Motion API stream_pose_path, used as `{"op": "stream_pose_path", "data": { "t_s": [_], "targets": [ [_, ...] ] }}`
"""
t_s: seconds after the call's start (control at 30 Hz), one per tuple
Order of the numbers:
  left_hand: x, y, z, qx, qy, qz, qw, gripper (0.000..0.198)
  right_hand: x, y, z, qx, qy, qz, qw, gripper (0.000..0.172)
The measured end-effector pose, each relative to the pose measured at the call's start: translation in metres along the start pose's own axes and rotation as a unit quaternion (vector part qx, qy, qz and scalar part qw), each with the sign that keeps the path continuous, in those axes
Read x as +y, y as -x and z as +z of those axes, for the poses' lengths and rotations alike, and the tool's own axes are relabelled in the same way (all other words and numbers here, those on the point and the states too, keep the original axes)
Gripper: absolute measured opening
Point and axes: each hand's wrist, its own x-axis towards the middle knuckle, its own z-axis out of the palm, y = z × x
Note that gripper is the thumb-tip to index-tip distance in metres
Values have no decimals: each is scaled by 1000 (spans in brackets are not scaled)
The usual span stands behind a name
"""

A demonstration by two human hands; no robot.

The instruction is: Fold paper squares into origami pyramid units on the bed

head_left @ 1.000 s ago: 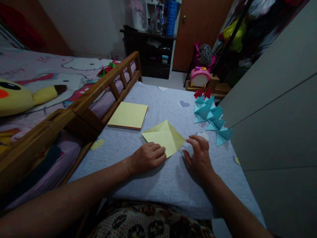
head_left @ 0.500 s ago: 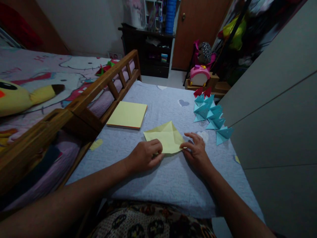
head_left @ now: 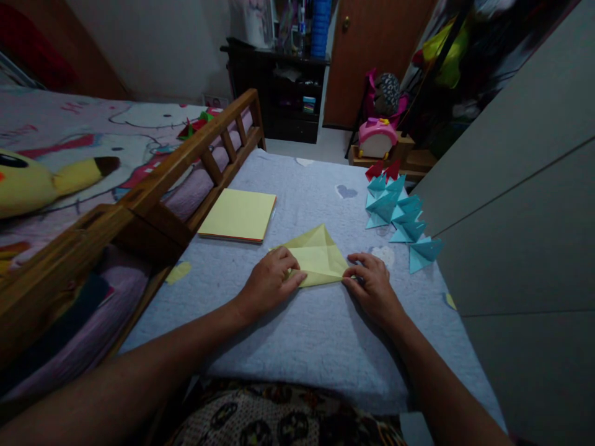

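A creased sheet of yellow origami paper (head_left: 320,257) lies on the cloth-covered surface in front of me, its top corner pointing away. Its near edge is folded up into a narrow strip. My left hand (head_left: 274,275) presses on the left part of the sheet, thumb along the fold and fingers curled over the paper. At the right corner, my right hand (head_left: 369,282) pinches the paper between thumb and index finger, with the other fingers lightly bent. The left corner is mostly hidden under my left hand.
A stack of square paper (head_left: 239,214), yellow on top, sits to the left beside the wooden bed rail (head_left: 214,164). Several folded teal paper pieces (head_left: 404,220) and red ones (head_left: 382,170) stand along the right edge, near a pale cabinet (head_left: 525,248).
The sheet's near edge has been folded up into a strip. My left thumb has moved up onto that fold, while my right hand still pinches the right corner.
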Motion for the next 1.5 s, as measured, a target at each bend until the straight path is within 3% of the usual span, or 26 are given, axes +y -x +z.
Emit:
{"op": "stream_pose_path", "data": {
  "t_s": [0.2, 0.4, 0.8, 1.5],
  "targets": [
    [-6, -5, -2, -11, -8, -57, 998, 20, -4, -3, -1, -9, -4, 32, 999, 7],
    [-7, -9, -6, -22, -9, -56, 998, 16, -8, -2, 0, 1, -1, 37, 999, 8],
    [-4, -12, -4, -37, -138, -61, 988, 16, -8, -1, 4, 30, 9, 30, 999, 11],
    [-6, -17, -5, -48, -121, -110, 985, 14, -5, 0, 6, 38, 21, 20, 999, 9]
  ]
}}
